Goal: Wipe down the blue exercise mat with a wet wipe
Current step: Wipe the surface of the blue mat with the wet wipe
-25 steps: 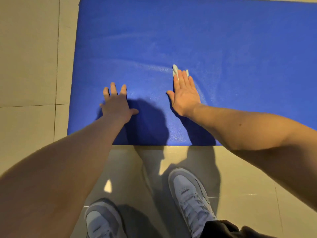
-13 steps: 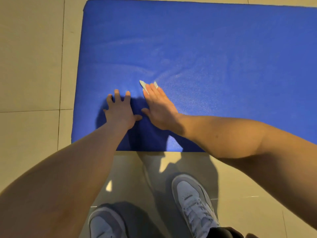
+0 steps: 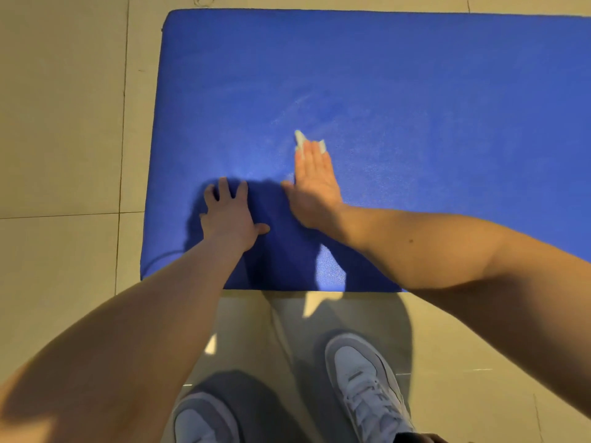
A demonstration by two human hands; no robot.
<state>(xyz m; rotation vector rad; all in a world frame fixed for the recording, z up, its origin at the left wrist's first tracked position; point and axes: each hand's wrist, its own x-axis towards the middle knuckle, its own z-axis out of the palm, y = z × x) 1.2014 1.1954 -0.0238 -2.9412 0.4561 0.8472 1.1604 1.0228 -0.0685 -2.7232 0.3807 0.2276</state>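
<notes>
On the mat [image 3: 415, 91], the left hand [image 3: 228, 215] lies beside the right hand [image 3: 315, 183], wipe [image 3: 300, 139] beneath.

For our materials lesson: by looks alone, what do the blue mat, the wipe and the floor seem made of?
Blue mat: probably foam or soft rubber, matte, with a fine pebbled grain and a rounded corner.
Wet wipe: thin pale nonwoven cloth or paper, creased into points past the fingertips of the right hand.
Floor: likely glazed beige tile, smooth, with straight grout lines.
</notes>
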